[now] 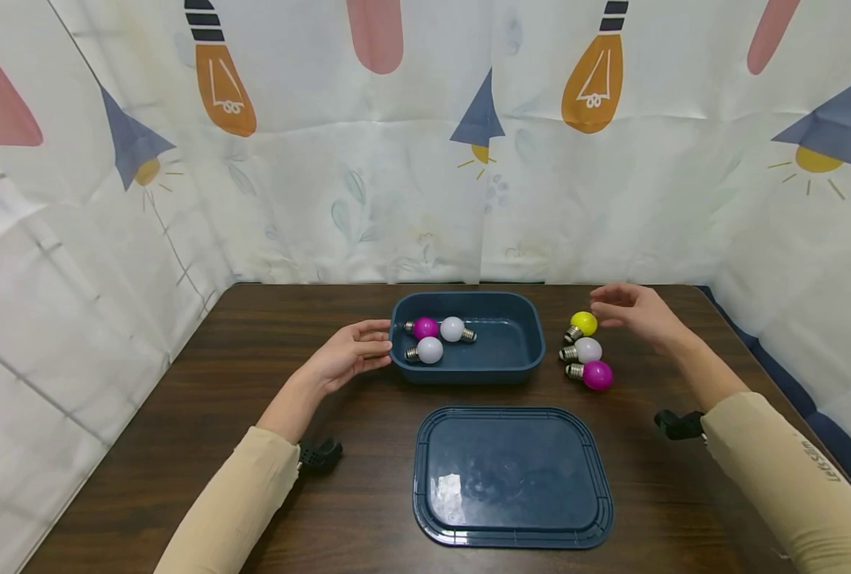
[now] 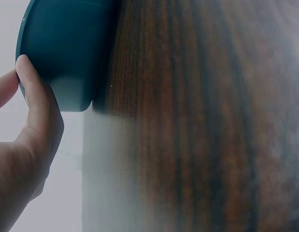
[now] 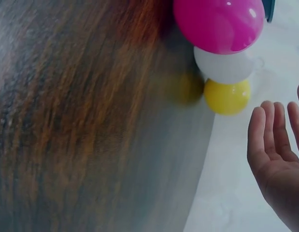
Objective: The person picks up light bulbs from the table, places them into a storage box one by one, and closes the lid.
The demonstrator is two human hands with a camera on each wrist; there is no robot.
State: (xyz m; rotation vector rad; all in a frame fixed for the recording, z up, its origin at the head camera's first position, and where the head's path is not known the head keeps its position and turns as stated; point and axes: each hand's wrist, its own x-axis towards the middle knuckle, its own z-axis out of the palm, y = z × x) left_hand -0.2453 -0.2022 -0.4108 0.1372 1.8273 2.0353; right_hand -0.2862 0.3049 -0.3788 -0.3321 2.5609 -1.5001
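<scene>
A dark blue box (image 1: 466,376) holds a magenta light bulb (image 1: 425,328) and two white bulbs (image 1: 429,350). My left hand (image 1: 350,355) touches the box's left end from outside, its fingers extended; in the left wrist view, fingertips (image 2: 24,65) meet the wall near the rim. To the right of the box, a yellow bulb (image 1: 584,322), a white bulb (image 1: 588,350) and a magenta bulb (image 1: 598,375) lie in a row on the table. Just beyond the yellow bulb hovers my right hand (image 1: 633,313), fingers loosely extended, holding nothing.
A dark blue lid (image 1: 511,478) lies flat on the brown wooden table (image 1: 203,446), nearer me than the box. Patterned white cloth (image 1: 425,199) hangs behind the table and along its sides.
</scene>
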